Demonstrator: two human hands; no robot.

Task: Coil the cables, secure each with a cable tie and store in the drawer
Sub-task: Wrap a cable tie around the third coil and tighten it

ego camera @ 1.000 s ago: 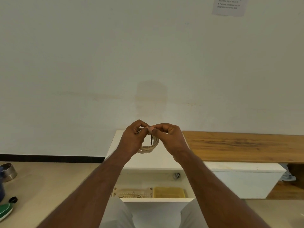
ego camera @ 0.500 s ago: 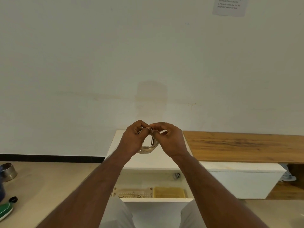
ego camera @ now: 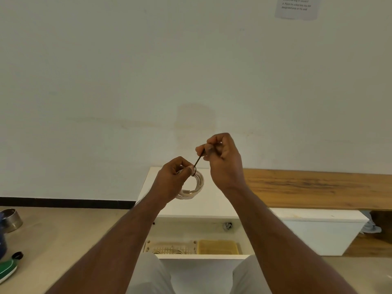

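Observation:
A coiled white cable hangs in the air above a white cabinet. My left hand grips the coil at its top left. A thin black cable tie loops round the coil's top and its tail runs up and right, taut. My right hand pinches that tail between thumb and fingers, higher than the left hand. Below, the cabinet's drawer stands pulled out, holding a pale tray with coils in it and a yellow box.
A wooden bench top runs right from the cabinet along the wall. On the floor at the left are a metal bowl and a green bottle. A printed sheet hangs on the wall. My knees frame the drawer.
My right hand has pulled away up and to the right, drawing the tie's tail out straight. The left hand has dropped a little with the coil, which now shows more fully.

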